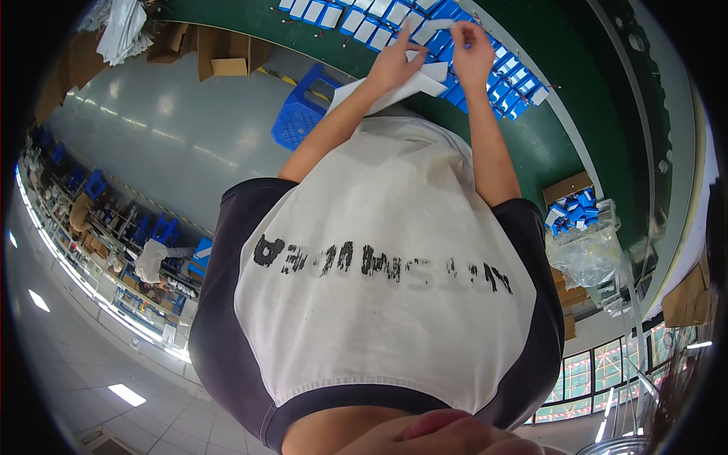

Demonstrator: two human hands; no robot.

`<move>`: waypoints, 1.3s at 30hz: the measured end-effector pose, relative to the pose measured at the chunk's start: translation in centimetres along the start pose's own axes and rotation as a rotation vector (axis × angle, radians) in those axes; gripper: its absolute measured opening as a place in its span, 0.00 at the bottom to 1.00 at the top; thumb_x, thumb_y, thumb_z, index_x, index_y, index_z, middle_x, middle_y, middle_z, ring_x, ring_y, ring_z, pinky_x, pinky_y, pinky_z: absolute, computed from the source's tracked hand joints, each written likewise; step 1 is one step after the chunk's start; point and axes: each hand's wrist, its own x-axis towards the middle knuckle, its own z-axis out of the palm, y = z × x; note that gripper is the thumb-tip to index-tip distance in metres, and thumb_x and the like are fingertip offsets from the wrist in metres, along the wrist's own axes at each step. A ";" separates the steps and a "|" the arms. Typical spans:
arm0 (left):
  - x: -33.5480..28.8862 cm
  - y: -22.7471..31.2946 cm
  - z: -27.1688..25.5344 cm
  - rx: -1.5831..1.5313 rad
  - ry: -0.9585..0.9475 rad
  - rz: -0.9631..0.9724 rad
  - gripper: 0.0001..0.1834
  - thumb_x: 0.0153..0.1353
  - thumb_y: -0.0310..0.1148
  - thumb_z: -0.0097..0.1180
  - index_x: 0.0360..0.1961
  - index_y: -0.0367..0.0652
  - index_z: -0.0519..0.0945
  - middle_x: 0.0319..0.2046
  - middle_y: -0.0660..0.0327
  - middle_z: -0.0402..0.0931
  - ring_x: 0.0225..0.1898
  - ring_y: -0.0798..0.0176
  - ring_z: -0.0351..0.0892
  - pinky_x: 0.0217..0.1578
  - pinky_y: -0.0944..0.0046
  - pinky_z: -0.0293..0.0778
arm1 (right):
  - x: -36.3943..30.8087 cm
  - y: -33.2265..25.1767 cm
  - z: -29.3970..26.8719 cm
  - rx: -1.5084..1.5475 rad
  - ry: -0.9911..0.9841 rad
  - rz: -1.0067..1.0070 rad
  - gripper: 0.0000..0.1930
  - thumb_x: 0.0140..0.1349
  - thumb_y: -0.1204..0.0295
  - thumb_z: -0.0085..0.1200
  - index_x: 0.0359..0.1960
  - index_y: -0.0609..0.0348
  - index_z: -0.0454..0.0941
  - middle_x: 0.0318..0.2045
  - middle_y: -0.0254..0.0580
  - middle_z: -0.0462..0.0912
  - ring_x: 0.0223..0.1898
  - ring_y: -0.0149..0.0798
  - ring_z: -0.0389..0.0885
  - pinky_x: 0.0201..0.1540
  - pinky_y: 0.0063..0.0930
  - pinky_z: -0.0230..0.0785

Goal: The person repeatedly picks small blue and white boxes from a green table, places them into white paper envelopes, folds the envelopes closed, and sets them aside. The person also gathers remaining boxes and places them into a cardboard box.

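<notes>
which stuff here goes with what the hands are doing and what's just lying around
Likely in the job:
- white strip between left hand and right hand
- blue-and-white packs
- white sheet

Apparently lying about:
- blue stool
- open cardboard box
- clear plastic bag

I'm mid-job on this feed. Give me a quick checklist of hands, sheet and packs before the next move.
1. Both hands visible: ok; left hand and right hand are over the work area.
2. White strip within reach: ok; its right end is at the right hand's fingertips. Firmness of grip: cannot tell.
3. Left hand's hold on the larger white sheet: cannot tell; the hand overlaps it.
4. Unblocked view of the blue-and-white packs: not ok; hands and sheet cover some.
5. Packs supported: ok; they lie in rows on the green bench.
6. Blue plastic stool off the bench: ok; it stands on the floor.
</notes>
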 end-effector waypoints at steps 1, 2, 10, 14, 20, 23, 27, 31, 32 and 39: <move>-0.2 0.9 0.7 0.103 0.161 -0.073 0.32 0.63 0.33 0.56 0.69 0.52 0.67 0.43 0.61 0.85 0.37 0.52 0.85 0.42 0.56 0.80 | 0.8 -0.4 -0.1 -0.070 0.051 -0.087 0.09 0.64 0.71 0.64 0.41 0.63 0.83 0.37 0.37 0.85 0.37 0.27 0.81 0.43 0.23 0.74; -0.4 1.3 0.3 0.123 0.154 -0.028 0.30 0.63 0.33 0.56 0.67 0.53 0.69 0.43 0.61 0.85 0.39 0.50 0.84 0.43 0.54 0.79 | 2.0 -0.2 0.0 -0.028 0.112 -0.062 0.11 0.61 0.67 0.67 0.41 0.58 0.83 0.38 0.41 0.85 0.37 0.32 0.84 0.42 0.25 0.76; 1.3 0.1 -0.2 0.237 0.021 0.159 0.18 0.62 0.34 0.54 0.54 0.53 0.80 0.42 0.60 0.82 0.42 0.47 0.83 0.42 0.51 0.79 | 7.7 1.0 -0.1 -0.673 -0.203 -0.114 0.08 0.62 0.66 0.57 0.34 0.58 0.82 0.29 0.52 0.86 0.35 0.56 0.84 0.39 0.46 0.76; 3.1 1.2 0.7 0.340 0.003 0.170 0.22 0.63 0.33 0.53 0.59 0.55 0.77 0.41 0.58 0.82 0.39 0.46 0.84 0.38 0.50 0.81 | 7.6 2.4 -0.2 -0.725 -0.230 -0.163 0.09 0.60 0.67 0.58 0.34 0.59 0.83 0.29 0.51 0.86 0.34 0.55 0.84 0.41 0.46 0.77; 6.2 1.8 1.7 0.722 -0.155 0.106 0.32 0.64 0.38 0.55 0.70 0.63 0.64 0.45 0.51 0.82 0.39 0.45 0.86 0.36 0.46 0.83 | 7.4 1.0 0.3 -0.717 -0.213 -0.220 0.09 0.60 0.66 0.60 0.34 0.59 0.82 0.30 0.50 0.85 0.35 0.55 0.85 0.41 0.46 0.77; 7.2 2.7 1.3 0.746 -0.297 -0.010 0.34 0.64 0.40 0.56 0.72 0.65 0.62 0.45 0.48 0.83 0.42 0.44 0.86 0.40 0.45 0.83 | 6.3 0.0 1.4 -0.820 -0.082 -0.226 0.09 0.61 0.67 0.60 0.36 0.59 0.81 0.32 0.50 0.85 0.34 0.55 0.84 0.40 0.45 0.77; 6.7 2.6 0.1 0.701 -0.251 0.011 0.33 0.64 0.39 0.55 0.71 0.65 0.64 0.42 0.49 0.84 0.44 0.44 0.85 0.44 0.46 0.82 | 5.7 -0.3 2.0 -0.775 0.193 -0.323 0.13 0.58 0.61 0.68 0.40 0.52 0.85 0.39 0.45 0.85 0.37 0.38 0.86 0.43 0.27 0.76; 6.5 2.1 -0.4 0.350 -0.093 0.011 0.20 0.66 0.39 0.52 0.60 0.59 0.79 0.39 0.51 0.86 0.42 0.48 0.86 0.44 0.52 0.80 | 7.1 2.1 -0.6 -0.282 0.054 -0.012 0.14 0.58 0.55 0.67 0.40 0.48 0.87 0.38 0.52 0.84 0.39 0.39 0.84 0.41 0.30 0.76; 6.5 2.1 -1.1 0.178 -0.060 0.017 0.18 0.67 0.40 0.52 0.56 0.57 0.82 0.38 0.51 0.86 0.41 0.49 0.86 0.43 0.53 0.80 | 6.3 1.0 -1.2 -0.206 0.037 0.080 0.16 0.65 0.56 0.61 0.44 0.54 0.86 0.41 0.50 0.85 0.42 0.37 0.83 0.41 0.30 0.76; 6.4 3.2 -2.7 0.001 0.261 0.135 0.13 0.69 0.37 0.50 0.45 0.44 0.84 0.26 0.48 0.80 0.28 0.58 0.82 0.35 0.59 0.77 | -3.3 -12.4 -0.8 0.588 -0.273 0.418 0.14 0.73 0.67 0.52 0.47 0.67 0.81 0.42 0.43 0.85 0.42 0.33 0.82 0.46 0.28 0.76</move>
